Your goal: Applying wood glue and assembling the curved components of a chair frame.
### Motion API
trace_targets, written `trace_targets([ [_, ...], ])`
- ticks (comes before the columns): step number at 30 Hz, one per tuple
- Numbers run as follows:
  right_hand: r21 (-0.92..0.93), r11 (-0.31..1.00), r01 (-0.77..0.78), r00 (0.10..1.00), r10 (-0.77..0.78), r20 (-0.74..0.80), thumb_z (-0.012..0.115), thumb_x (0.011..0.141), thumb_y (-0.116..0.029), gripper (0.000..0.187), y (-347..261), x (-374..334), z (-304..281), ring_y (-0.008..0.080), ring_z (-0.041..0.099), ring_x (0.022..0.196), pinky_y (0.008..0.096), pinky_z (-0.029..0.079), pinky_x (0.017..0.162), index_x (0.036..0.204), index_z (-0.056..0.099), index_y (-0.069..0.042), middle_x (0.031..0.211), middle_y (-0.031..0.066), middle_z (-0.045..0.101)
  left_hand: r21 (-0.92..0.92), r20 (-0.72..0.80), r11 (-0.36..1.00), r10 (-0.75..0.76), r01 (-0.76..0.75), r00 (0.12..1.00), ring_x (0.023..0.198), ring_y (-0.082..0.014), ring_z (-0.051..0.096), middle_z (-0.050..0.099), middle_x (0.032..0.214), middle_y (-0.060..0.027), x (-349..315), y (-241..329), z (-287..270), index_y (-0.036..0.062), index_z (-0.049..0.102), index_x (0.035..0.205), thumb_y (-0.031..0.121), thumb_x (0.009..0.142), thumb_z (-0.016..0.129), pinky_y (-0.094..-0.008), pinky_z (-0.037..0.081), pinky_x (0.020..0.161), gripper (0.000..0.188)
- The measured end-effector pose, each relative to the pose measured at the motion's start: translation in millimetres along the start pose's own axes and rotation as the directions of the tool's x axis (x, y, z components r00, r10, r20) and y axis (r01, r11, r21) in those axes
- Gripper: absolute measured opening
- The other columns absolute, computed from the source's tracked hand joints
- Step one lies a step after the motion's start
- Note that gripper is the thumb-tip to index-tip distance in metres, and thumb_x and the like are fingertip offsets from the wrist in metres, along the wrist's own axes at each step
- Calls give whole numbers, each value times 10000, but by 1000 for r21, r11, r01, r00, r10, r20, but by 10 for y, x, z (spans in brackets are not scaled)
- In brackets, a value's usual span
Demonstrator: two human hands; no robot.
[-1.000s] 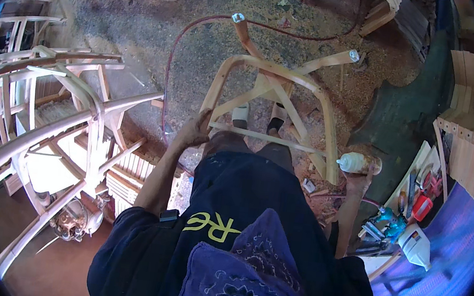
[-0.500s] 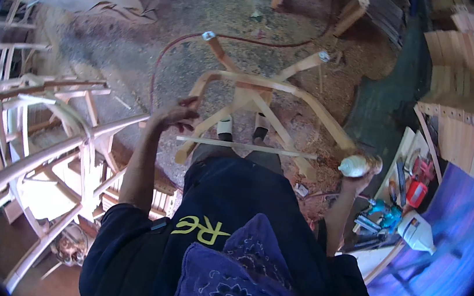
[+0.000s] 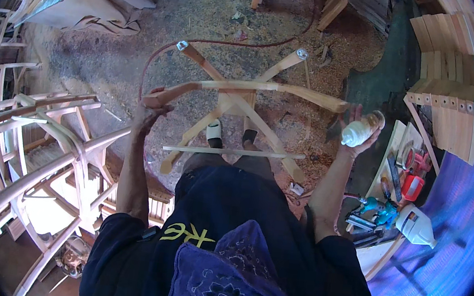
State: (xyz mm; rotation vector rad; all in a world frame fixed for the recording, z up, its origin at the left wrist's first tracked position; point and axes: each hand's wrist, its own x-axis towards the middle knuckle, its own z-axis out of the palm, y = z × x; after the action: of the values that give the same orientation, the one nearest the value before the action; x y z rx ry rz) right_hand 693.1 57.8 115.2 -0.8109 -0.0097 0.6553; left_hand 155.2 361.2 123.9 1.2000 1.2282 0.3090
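Far left, below the left grip: pale wooden chair frames (image 3: pixel 15 192), bunched close. Left hand (image 3: pixel 154 102): fingers closed on the left end of a curved wooden piece (image 3: pixel 235 85). Piece runs right from that grip, bowing away from the body, far end just beside the right-hand fingertips; can't tell if they touch it. Beyond the left grip, a red hose (image 3: pixel 202 41) loops over the floor. Between the two grips, crossed wooden legs (image 3: pixel 267 136) with white-tipped ends pass below the piece; a thin wooden strip (image 3: pixel 233 152) lies across on the body side, lower than both hands. Right hand (image 3: pixel 359 148): clamped around a white-topped squeeze bottle (image 3: pixel 357 133), held tilted, top toward the left. Right of that grip, nearer the body: teal tool (image 3: pixel 383 212), red tool (image 3: pixel 412 187), white jug (image 3: pixel 416 227). Farther right, beyond the grip: stacked wooden parts (image 3: pixel 448 128).
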Motion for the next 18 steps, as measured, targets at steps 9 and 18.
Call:
trace_targets([
  [9, 150, 973, -173, 916, 103, 388, 577, 835, -675, 662, 57, 460, 476, 340, 610, 1128, 572, 532, 892, 1307, 528, -212, 1245, 127, 612, 175, -181, 949, 292, -261, 939, 903, -129, 645, 697, 1029, -55, 542, -398, -81, 3, 613, 1207, 91, 745, 845, -269, 532, 785, 524],
  [18, -327, 926, 188, 952, -89, 294, 722, 876, -161, 520, -291, 877, 1643, 246, 537, 1242, 471, 451, 1048, 1344, 503, -106, 1310, 80, 573, 230, -248, 935, 325, -270, 913, 947, -131, 636, 692, 1053, -66, 187, -475, 230, 24, 640, 1126, 89, 761, 828, -292, 519, 830, 416],
])
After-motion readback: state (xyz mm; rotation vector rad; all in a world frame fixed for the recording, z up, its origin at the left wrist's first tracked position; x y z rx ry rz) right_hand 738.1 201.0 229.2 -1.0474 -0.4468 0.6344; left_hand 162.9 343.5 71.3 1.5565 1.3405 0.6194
